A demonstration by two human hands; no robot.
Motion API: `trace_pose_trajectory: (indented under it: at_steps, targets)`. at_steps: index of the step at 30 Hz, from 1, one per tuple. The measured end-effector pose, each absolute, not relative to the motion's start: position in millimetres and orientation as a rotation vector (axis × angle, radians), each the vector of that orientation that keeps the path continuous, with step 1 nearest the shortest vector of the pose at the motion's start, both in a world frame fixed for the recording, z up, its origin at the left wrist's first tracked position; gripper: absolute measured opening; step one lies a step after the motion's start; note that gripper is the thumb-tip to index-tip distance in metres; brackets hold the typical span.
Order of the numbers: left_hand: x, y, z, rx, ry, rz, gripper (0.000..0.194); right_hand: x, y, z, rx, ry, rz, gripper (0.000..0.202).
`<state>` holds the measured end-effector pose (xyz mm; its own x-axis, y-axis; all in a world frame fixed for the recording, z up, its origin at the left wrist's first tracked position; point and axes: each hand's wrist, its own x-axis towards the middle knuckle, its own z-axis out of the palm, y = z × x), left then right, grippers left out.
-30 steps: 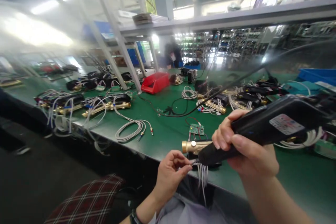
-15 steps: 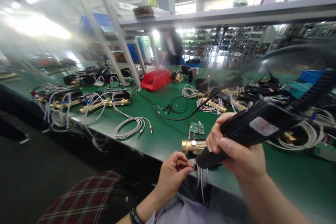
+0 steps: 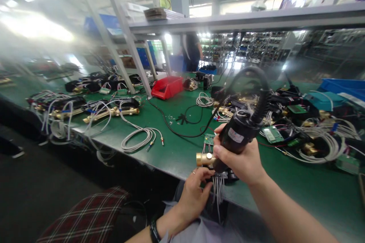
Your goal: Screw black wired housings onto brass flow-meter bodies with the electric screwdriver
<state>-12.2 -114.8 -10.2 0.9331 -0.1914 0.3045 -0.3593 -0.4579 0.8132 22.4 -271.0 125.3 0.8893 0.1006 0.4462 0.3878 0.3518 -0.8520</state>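
Observation:
My right hand [image 3: 238, 157] is wrapped around a black corded electric screwdriver [image 3: 238, 133] with a pale label. It tilts with its lower end down over a brass pipe fitting [image 3: 203, 158] at the table's near edge. Its working tip is hidden. My left hand [image 3: 196, 190], a ring on one finger, is closed with fingertips against the near side of the same assembly, just below the brass. What they pinch, if anything, is hidden. Grey wires [image 3: 219, 190] hang from the assembly over the edge. Behind it lies a small green circuit board [image 3: 209, 139], wired to it.
A coiled grey cable [image 3: 139, 139] lies on the green table [image 3: 171, 159]. A red bin [image 3: 167, 87] stands farther back. Brass assemblies with cables crowd the left [image 3: 114, 111] and right [image 3: 310, 148]. The tool's black cord [image 3: 182, 135] crosses the middle. A person [image 3: 191, 51] stands beyond.
The screwdriver has swung from slanting far right to steeper, its lower end now over the assembly. My left hand has shifted slightly, fingertips now against the assembly's near side. The person beyond has moved.

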Motion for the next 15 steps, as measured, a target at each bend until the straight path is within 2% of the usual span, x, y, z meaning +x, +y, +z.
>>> trace_pose_trajectory:
  at_steps: [9,15]
  targets:
    - [-12,-112,-15,2.149,-0.482,0.276,0.032,23,-267,121,-1.223,-0.473,-0.139,0.028]
    - [-5,-102,-25,2.258,-0.775,0.599,0.026,22,-264,114,-1.335,-0.509,-0.093,0.025]
